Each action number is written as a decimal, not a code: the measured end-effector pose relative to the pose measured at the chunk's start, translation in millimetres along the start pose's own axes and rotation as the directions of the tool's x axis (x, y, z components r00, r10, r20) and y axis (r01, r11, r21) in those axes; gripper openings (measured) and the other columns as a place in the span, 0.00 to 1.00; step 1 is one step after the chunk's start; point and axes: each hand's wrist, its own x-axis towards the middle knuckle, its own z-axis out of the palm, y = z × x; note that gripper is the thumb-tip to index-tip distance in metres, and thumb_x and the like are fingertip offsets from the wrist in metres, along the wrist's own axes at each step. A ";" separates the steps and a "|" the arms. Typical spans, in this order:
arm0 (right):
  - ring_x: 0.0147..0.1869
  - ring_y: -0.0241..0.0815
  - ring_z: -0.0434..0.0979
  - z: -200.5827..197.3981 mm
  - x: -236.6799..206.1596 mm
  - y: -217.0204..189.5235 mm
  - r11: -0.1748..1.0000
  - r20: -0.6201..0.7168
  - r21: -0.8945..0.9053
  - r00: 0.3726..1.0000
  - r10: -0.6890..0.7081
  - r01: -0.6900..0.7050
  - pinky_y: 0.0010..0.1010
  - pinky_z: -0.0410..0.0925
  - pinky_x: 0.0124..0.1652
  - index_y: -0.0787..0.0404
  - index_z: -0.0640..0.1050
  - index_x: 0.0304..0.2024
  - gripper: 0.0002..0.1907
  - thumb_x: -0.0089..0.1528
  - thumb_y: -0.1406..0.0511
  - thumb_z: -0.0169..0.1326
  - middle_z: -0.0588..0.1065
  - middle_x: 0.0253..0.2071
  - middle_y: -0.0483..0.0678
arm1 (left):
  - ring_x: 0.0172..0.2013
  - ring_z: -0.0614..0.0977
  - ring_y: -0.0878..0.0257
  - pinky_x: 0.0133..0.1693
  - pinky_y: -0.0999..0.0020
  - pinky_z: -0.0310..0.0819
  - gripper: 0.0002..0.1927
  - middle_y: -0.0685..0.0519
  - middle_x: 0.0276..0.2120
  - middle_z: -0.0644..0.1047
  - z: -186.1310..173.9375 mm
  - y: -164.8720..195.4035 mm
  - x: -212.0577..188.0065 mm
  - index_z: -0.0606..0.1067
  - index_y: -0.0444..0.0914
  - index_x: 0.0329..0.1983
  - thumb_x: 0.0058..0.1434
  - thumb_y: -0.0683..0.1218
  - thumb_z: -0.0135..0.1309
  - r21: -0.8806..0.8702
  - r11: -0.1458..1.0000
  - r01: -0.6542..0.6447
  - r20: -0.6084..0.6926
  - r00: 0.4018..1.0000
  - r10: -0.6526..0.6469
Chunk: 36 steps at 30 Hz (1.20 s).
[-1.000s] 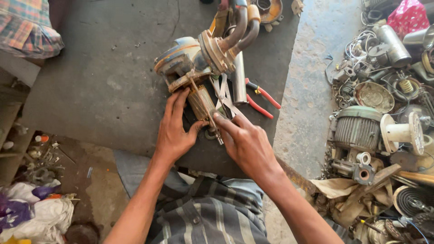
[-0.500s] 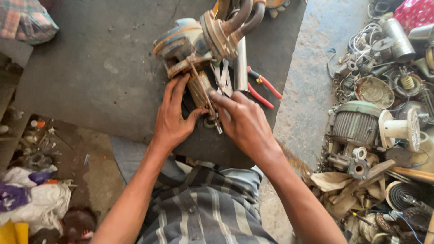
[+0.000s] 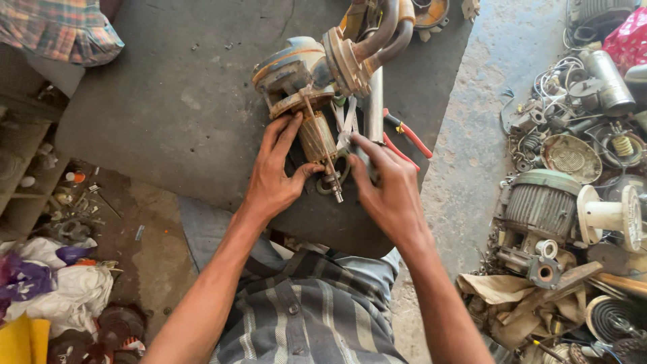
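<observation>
Resting on a dark mat (image 3: pixel 168 101): one worn pump body (image 3: pixel 296 71), bent pipes at its 2 o'clock. Rotor (image 3: pixel 318 138) with shaft (image 3: pixel 331 178) stands out of the housing toward 6 o'clock, seemingly part withdrawn; full separation looks undone. Left hand (image 3: pixel 273 178): fingers closed about the rotor's 9 o'clock side, thumb near the shaft. Right hand (image 3: pixel 387 185): fingers curled at the shaft's 3 o'clock; whether they clamp anything cannot be told. Red-handled pliers (image 3: pixel 404 135) lie at 3 o'clock. Scrap motors (image 3: pixel 539 202) and coils are heaped further out at 3 o'clock.
</observation>
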 end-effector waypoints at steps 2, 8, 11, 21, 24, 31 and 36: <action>0.26 0.34 0.73 2.5 -15.1 0.5 0.977 -0.020 0.056 0.978 0.209 -0.208 0.32 0.68 0.28 0.62 0.78 0.60 0.21 0.65 0.63 0.61 0.79 0.31 0.51 | 0.67 0.70 0.44 0.66 0.54 0.67 0.46 0.41 0.66 0.66 1.0 -0.4 0.7 0.62 0.38 0.74 0.55 0.46 0.71 0.005 1.000 0.005 0.001 1.000 -0.005; 0.17 0.36 0.64 29.4 -52.2 0.1 0.947 -0.121 0.124 0.943 0.310 -0.295 0.34 0.62 0.20 0.64 0.81 0.46 0.18 0.55 0.64 0.67 0.81 0.33 0.49 | 0.65 0.71 0.45 0.65 0.56 0.68 0.46 0.41 0.65 0.66 4.6 0.7 -0.7 0.62 0.38 0.76 0.55 0.45 0.70 0.028 1.000 -0.002 0.029 1.000 0.001; 0.20 0.38 0.67 39.5 -56.7 2.5 0.972 -0.161 0.071 0.959 0.233 -0.224 0.34 0.64 0.24 0.66 0.82 0.41 0.12 0.58 0.66 0.66 0.79 0.31 0.52 | 0.65 0.72 0.45 0.65 0.57 0.68 0.46 0.40 0.65 0.66 5.5 4.2 -0.9 0.62 0.37 0.76 0.55 0.44 0.71 0.041 0.999 -0.007 0.033 0.999 0.006; 0.29 0.29 0.80 41.7 -54.7 12.8 0.872 -0.050 0.339 0.919 0.392 -0.354 0.26 0.71 0.31 0.67 0.80 0.38 0.06 0.62 0.68 0.60 0.82 0.31 0.49 | 0.63 0.73 0.45 0.64 0.58 0.68 0.46 0.39 0.63 0.68 2.8 16.3 5.0 0.64 0.35 0.74 0.54 0.44 0.71 0.088 0.995 -0.041 0.042 0.998 0.037; 0.26 0.28 0.68 41.6 -51.7 17.7 0.817 0.019 0.318 0.865 0.502 -0.481 0.25 0.64 0.28 0.67 0.83 0.37 0.08 0.59 0.67 0.64 0.77 0.22 0.47 | 0.62 0.73 0.45 0.64 0.57 0.69 0.45 0.39 0.61 0.68 1.2 19.5 9.3 0.64 0.34 0.74 0.54 0.43 0.71 0.084 0.994 -0.066 0.048 0.997 0.063; 0.28 0.28 0.70 35.3 -46.5 21.5 0.793 0.095 0.349 0.861 0.500 -0.499 0.27 0.64 0.29 0.65 0.82 0.38 0.09 0.59 0.65 0.64 0.77 0.25 0.43 | 0.61 0.73 0.44 0.62 0.55 0.70 0.44 0.41 0.60 0.68 2.4 21.9 10.0 0.65 0.34 0.73 0.54 0.43 0.71 0.133 0.991 -0.031 0.044 0.999 0.025; 0.26 0.42 0.73 19.2 -49.2 20.1 0.902 0.086 0.138 0.912 0.402 -0.410 0.33 0.67 0.30 0.68 0.66 0.50 0.23 0.63 0.62 0.64 0.73 0.34 0.48 | 0.66 0.69 0.42 0.65 0.54 0.67 0.47 0.40 0.66 0.64 8.0 13.8 -0.1 0.59 0.36 0.76 0.57 0.42 0.70 0.108 0.994 -0.021 0.048 0.999 0.016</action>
